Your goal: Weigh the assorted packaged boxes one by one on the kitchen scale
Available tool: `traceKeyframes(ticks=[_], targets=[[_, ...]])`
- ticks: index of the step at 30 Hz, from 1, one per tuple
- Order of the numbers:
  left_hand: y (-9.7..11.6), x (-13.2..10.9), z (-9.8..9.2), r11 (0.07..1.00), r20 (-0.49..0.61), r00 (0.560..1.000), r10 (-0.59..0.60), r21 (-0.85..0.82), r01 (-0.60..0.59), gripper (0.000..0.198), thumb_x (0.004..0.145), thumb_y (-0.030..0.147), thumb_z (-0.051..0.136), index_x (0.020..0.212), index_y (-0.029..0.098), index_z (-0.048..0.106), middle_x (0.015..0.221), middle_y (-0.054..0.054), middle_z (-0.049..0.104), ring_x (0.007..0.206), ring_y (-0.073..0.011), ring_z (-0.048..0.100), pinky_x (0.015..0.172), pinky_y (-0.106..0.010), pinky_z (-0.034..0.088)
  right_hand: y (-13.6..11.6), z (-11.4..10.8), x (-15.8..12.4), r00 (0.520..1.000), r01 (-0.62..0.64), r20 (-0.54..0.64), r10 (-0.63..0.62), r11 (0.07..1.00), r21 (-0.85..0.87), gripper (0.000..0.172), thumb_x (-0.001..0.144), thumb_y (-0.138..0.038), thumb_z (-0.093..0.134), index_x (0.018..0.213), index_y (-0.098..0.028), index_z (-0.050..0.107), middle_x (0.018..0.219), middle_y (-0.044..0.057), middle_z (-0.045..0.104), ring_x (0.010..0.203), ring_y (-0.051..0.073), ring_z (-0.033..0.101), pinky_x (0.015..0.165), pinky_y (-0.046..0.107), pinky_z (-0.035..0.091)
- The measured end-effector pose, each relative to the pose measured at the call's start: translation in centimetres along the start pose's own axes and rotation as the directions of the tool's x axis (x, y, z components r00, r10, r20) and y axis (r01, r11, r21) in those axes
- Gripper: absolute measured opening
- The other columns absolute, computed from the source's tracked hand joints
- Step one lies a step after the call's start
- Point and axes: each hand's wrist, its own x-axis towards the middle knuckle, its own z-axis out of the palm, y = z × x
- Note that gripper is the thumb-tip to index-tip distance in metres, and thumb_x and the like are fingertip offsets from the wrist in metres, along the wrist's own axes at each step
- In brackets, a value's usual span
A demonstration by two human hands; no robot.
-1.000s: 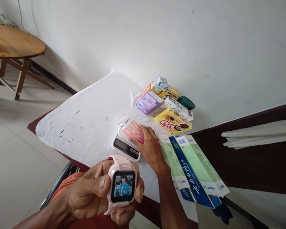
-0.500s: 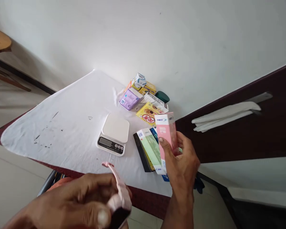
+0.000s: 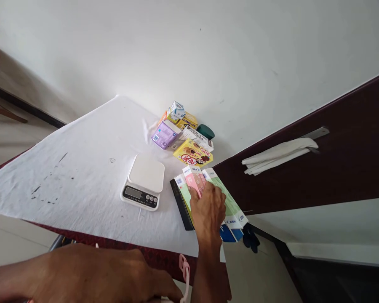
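My right hand (image 3: 209, 208) lies over a pink box (image 3: 194, 179), pressing it down onto a row of long green and blue boxes (image 3: 230, 205) at the table's near right edge. Its fingers are closed round the pink box. My left hand (image 3: 91, 275) is low in the foreground, below the table edge, with a pink watch strap (image 3: 185, 269) showing beside its fingers; the watch itself is hidden. A white kitchen scale (image 3: 144, 180) stands bare on the white cloth (image 3: 82, 172), just left of my right hand.
A heap of small boxes (image 3: 183, 134), purple, yellow and white, with a dark green lid, lies against the wall. A dark wooden panel (image 3: 318, 168) with folded white cloth (image 3: 279, 153) on it stands to the right. Black marks spot the cloth at left.
My right hand lifted the pink box off the scale, carried it right and set it down on the long boxes. My left hand dropped with the watch, now mostly out of sight.
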Motion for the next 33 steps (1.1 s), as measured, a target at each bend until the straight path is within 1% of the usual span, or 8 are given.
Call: traceKeyframes(ticks=[4, 7, 12, 17, 21, 25, 28, 33], targets=[[-0.3, 1.5, -2.9, 0.944, 0.183, 0.941, -0.285, 0.223, 0.243, 0.037, 0.106, 0.042, 0.038, 0.112, 0.022, 0.069, 0.078, -0.002, 0.062, 0.062, -0.015, 0.06, 0.059, -0.023, 0.047, -0.2, -0.5, 0.1, 0.999, 0.036, 0.022, -0.034, 0.997, -0.07, 0.038, 0.099, -0.043, 0.047, 0.119, -0.015, 0.063, 0.108, 0.022, 0.062, 0.104, 0.041, 0.054, 0.08, 0.055, 0.047], [-2.7, 1.7, -5.4, 0.867, 0.117, 0.886, -0.449, 0.298, 0.4, 0.044, 0.107, 0.048, 0.032, 0.119, 0.019, 0.063, 0.068, 0.001, 0.057, 0.051, -0.0143, 0.057, 0.052, -0.023, 0.047, -0.3, -1.1, 0.0, 0.999, 0.049, -0.005, -0.049, 0.998, -0.039, 0.041, 0.098, -0.045, 0.049, 0.123, -0.015, 0.062, 0.114, 0.023, 0.06, 0.106, 0.041, 0.053, 0.078, 0.054, 0.047], [-5.8, 0.3, -7.5, 0.732, -0.14, 0.962, -0.233, 0.627, 0.268, 0.026, 0.101, 0.037, 0.044, 0.106, 0.02, 0.064, 0.08, -0.002, 0.062, 0.065, -0.0167, 0.062, 0.066, -0.026, 0.049, -0.9, -1.8, -0.3, 0.986, 0.116, -0.13, -0.109, 0.992, 0.046, 0.043, 0.098, -0.048, 0.05, 0.125, -0.017, 0.062, 0.121, 0.023, 0.061, 0.109, 0.041, 0.053, 0.078, 0.054, 0.047], [-6.7, -0.3, -7.0, 0.438, -0.316, 0.931, -0.181, 0.822, 0.365, 0.023, 0.1, 0.033, 0.045, 0.105, 0.019, 0.063, 0.096, -0.009, 0.069, 0.088, -0.0251, 0.067, 0.082, -0.035, 0.05, -2.4, -2.5, -0.7, 0.952, 0.227, -0.223, -0.208, 0.972, 0.06, 0.037, 0.1, -0.039, 0.054, 0.13, -0.018, 0.059, 0.127, 0.021, 0.063, 0.115, 0.04, 0.057, 0.087, 0.056, 0.05], [-7.1, -0.9, -6.5, 0.348, -0.343, 0.924, -0.167, 0.857, 0.381, 0.028, 0.092, 0.031, 0.058, 0.117, 0.02, 0.061, 0.116, -0.012, 0.069, 0.107, -0.031, 0.067, 0.095, -0.044, 0.05, -4.3, -3.0, -3.0, 0.865, 0.453, -0.316, -0.39, 0.878, 0.157, 0.03, 0.098, -0.023, 0.06, 0.128, -0.021, 0.057, 0.116, 0.016, 0.068, 0.111, 0.031, 0.063, 0.095, 0.05, 0.052], [-6.8, -2.8, -6.8, 0.32, -0.333, 0.94, -0.075, 0.885, 0.339, 0.052, 0.084, 0.028, 0.066, 0.135, 0.024, 0.054, 0.136, -0.014, 0.061, 0.123, -0.0341, 0.06, 0.101, -0.046, 0.049, -5.9, -2.2, -7.7, 0.785, 0.619, -0.254, -0.565, 0.703, 0.35, 0.02, 0.095, -0.015, 0.064, 0.114, -0.02, 0.063, 0.098, 0.011, 0.071, 0.092, 0.025, 0.066, 0.083, 0.041, 0.055], [-6.4, -4.1, -7.1, 0.273, -0.348, 0.937, -0.038, 0.898, 0.345, 0.039, 0.09, 0.022, 0.058, 0.129, 0.024, 0.058, 0.127, -0.013, 0.064, 0.111, -0.029, 0.065, 0.096, -0.041, 0.051, -6.4, -0.6, -11.0, 0.758, 0.634, -0.162, -0.631, 0.657, 0.407, 0.024, 0.096, -0.017, 0.062, 0.12, -0.017, 0.064, 0.101, 0.011, 0.073, 0.089, 0.025, 0.067, 0.079, 0.04, 0.056], [-6.3, -3.8, -6.9, 0.115, -0.412, 0.902, -0.129, 0.897, 0.427, 0.026, 0.101, 0.02, 0.042, 0.109, 0.021, 0.067, 0.1, -0.009, 0.065, 0.086, -0.0222, 0.065, 0.076, -0.032, 0.05, -6.0, 1.8, -13.0, 0.79, 0.583, -0.075, -0.608, 0.708, 0.398, 0.031, 0.099, -0.016, 0.058, 0.129, -0.013, 0.062, 0.111, 0.012, 0.072, 0.094, 0.025, 0.065, 0.08, 0.039, 0.056]])
